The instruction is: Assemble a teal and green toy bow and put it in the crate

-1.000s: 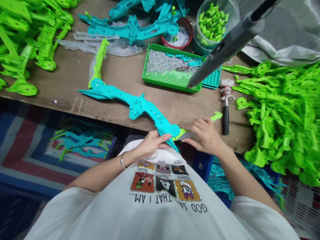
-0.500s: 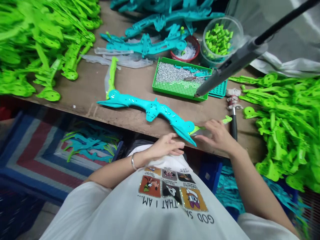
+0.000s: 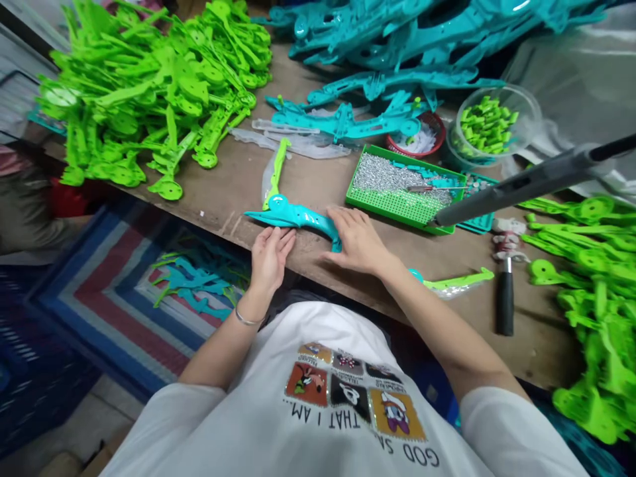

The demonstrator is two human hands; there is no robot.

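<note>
A curved turquoise plastic piece (image 3: 308, 218) lies along the table's front edge, partly hidden by my right hand and forearm. At its left end a green arm with a clear blade (image 3: 275, 173) points up; at its right end a similar green arm (image 3: 462, 281) reaches to the right. My left hand (image 3: 271, 255) is at the left end, palm up, fingers apart, fingertips by the piece's lower edge. My right hand (image 3: 355, 240) lies spread over the middle of the piece, palm down.
Green parts (image 3: 173, 93) are heaped at the left and more (image 3: 596, 265) at the right. Behind stand a green basket of metal pins (image 3: 402, 212), a clear tub (image 3: 531, 112) and turquoise frames (image 3: 397, 40). A hammer (image 3: 505, 298) and a grey rod (image 3: 497, 195) are at the right.
My right hand has left the right green arm and moved left onto the middle of the turquoise piece. My left hand has moved left to the piece's left end. The view has shifted.
</note>
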